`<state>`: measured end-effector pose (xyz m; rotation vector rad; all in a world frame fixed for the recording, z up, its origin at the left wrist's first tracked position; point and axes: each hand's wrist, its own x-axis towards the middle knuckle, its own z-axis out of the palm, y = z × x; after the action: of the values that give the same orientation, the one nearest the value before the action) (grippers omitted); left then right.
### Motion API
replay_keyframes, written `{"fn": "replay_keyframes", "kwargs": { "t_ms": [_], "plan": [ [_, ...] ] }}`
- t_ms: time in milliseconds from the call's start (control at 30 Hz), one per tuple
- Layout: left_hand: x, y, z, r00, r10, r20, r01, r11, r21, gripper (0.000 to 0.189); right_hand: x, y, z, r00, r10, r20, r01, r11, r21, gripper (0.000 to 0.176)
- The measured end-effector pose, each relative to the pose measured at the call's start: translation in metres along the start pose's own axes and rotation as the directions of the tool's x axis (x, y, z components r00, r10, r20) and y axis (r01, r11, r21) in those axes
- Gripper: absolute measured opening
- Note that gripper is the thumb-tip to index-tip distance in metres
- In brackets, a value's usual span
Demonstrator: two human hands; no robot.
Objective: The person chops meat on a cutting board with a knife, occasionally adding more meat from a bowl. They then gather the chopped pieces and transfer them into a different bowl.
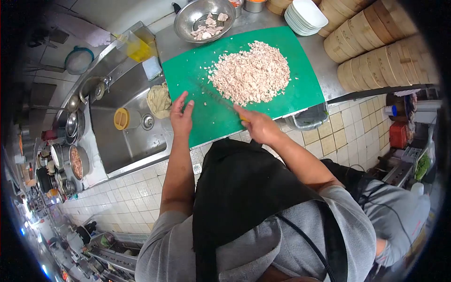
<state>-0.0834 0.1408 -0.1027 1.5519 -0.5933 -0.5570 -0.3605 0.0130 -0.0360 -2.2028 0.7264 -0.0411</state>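
My right hand (258,125) is closed round the yellow handle of a knife (217,97), whose blade is blurred and points up and left over the green cutting board (188,70). A wide heap of chopped pale meat (251,73) lies on the board, just beyond the blade. My left hand (181,114) is over the board's left edge, fingers apart, holding nothing. Behind the board stands a metal bowl (188,23) with larger meat pieces (206,33) in it.
A steel sink (127,150) with a cloth (159,101) is at left. White dishes (305,19) and bamboo steamers (376,66) stand at the back right. A bin (310,117) is below the board's right edge. Another person (394,211) is close at right.
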Motion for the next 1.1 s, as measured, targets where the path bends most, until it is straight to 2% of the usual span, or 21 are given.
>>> {"fn": "replay_keyframes", "kwargs": {
  "t_ms": [33, 67, 100, 133, 167, 200, 267, 333, 367, 400, 433, 467, 500, 633, 700, 733, 800, 833, 900, 1033, 1100],
  "plan": [
    [0.001, -0.004, -0.002, 0.996, 0.079, 0.031, -0.083, 0.987, 0.141, 0.048, 0.001, 0.004, 0.002, 0.995, 0.013, -0.098, -0.014, 1.000, -0.011, 0.068],
    [0.001, -0.008, -0.003, 0.986, 0.153, 0.074, -0.167, 0.947, 0.274, 0.051, 0.000, 0.009, 0.000, 0.995, 0.024, -0.100, -0.026, 1.000, -0.016, 0.068],
    [0.000, -0.007, -0.002, 0.986, 0.147, 0.082, -0.164, 0.951, 0.264, 0.051, -0.002, 0.017, -0.003, 0.977, 0.040, -0.208, -0.040, 0.999, 0.004, 0.066],
    [-0.001, 0.000, 0.002, 0.974, 0.189, 0.129, -0.224, 0.903, 0.366, 0.055, -0.007, 0.018, -0.007, 0.948, 0.056, -0.314, -0.051, 0.998, 0.023, 0.065],
    [-0.003, 0.007, 0.007, 0.958, 0.223, 0.179, -0.282, 0.841, 0.462, 0.059, -0.014, 0.018, -0.009, 0.947, 0.068, -0.315, -0.066, 0.998, 0.017, 0.065],
    [-0.003, 0.009, 0.011, 0.958, 0.218, 0.184, -0.280, 0.847, 0.452, 0.059, -0.021, 0.010, -0.018, 0.930, 0.066, -0.361, -0.066, 0.998, 0.013, 0.064],
    [0.002, 0.012, 0.023, 0.902, 0.299, 0.313, -0.422, 0.765, 0.486, 0.063, -0.030, -0.006, -0.029, 0.911, 0.071, -0.406, -0.076, 0.997, 0.003, 0.062],
    [0.007, 0.014, 0.042, 0.883, 0.300, 0.361, -0.446, 0.778, 0.443, 0.064, -0.033, -0.015, -0.037, 0.836, 0.023, -0.548, -0.003, 0.999, 0.038, 0.063],
    [0.008, 0.015, 0.051, 0.861, 0.306, 0.405, -0.470, 0.782, 0.409, 0.064, -0.030, -0.016, -0.036, 0.779, -0.086, -0.621, 0.060, 0.996, -0.063, 0.061],
    [0.008, 0.015, 0.061, 0.862, 0.307, 0.404, -0.470, 0.784, 0.405, 0.064, -0.030, -0.015, -0.034, 0.780, -0.088, -0.620, 0.058, 0.996, -0.068, 0.061],
    [0.009, 0.016, 0.071, 0.840, 0.317, 0.440, -0.502, 0.764, 0.406, 0.064, -0.029, -0.010, -0.031, 0.862, 0.043, -0.506, -0.116, 0.987, -0.112, 0.062],
    [0.009, 0.017, 0.081, 0.818, 0.325, 0.475, -0.532, 0.743, 0.406, 0.063, -0.028, -0.002, -0.027, 0.902, 0.191, -0.388, -0.277, 0.944, -0.179, 0.062],
    [0.006, 0.016, 0.089, 0.821, 0.324, 0.470, -0.527, 0.746, 0.406, 0.063, -0.023, 0.003, -0.024, 0.916, 0.257, -0.307, -0.345, 0.896, -0.280, 0.061],
    [-0.004, 0.016, 0.109, 0.815, 0.340, 0.470, -0.538, 0.744, 0.395, 0.056, -0.033, 0.009, -0.037, 0.929, 0.161, -0.334, -0.234, 0.953, -0.192, 0.061],
    [-0.005, 0.016, 0.117, 0.819, 0.342, 0.460, -0.534, 0.747, 0.396, 0.055, -0.036, 0.007, -0.041, 0.880, 0.015, -0.474, -0.087, 0.988, -0.130, 0.062],
    [-0.008, 0.015, 0.119, 0.817, 0.355, 0.454, -0.549, 0.718, 0.427, 0.055, -0.039, 0.019, -0.039, 0.882, 0.023, -0.471, -0.092, 0.988, -0.125, 0.062],
    [-0.008, 0.017, 0.124, 0.812, 0.380, 0.443, -0.570, 0.680, 0.461, 0.055, -0.033, 0.039, -0.040, 0.954, 0.060, -0.294, -0.123, 0.972, -0.200, 0.063],
    [-0.007, 0.017, 0.126, 0.815, 0.391, 0.427, -0.568, 0.680, 0.463, 0.054, -0.031, 0.040, -0.047, 0.955, 0.049, -0.294, -0.112, 0.973, -0.201, 0.063],
    [-0.014, 0.016, 0.124, 0.825, 0.387, 0.411, -0.557, 0.681, 0.476, 0.053, -0.034, 0.036, -0.057, 0.917, -0.095, -0.387, 0.032, 0.986, -0.165, 0.063],
    [-0.015, 0.015, 0.130, 0.853, 0.378, 0.358, -0.517, 0.697, 0.496, 0.053, -0.031, 0.045, -0.054, 0.906, -0.109, -0.410, 0.054, 0.988, -0.142, 0.064],
    [-0.014, 0.016, 0.129, 0.857, 0.387, 0.341, -0.515, 0.686, 0.514, 0.053, -0.026, 0.048, -0.061, 0.984, 0.020, -0.177, -0.061, 0.972, -0.229, 0.065]
  ]
}}
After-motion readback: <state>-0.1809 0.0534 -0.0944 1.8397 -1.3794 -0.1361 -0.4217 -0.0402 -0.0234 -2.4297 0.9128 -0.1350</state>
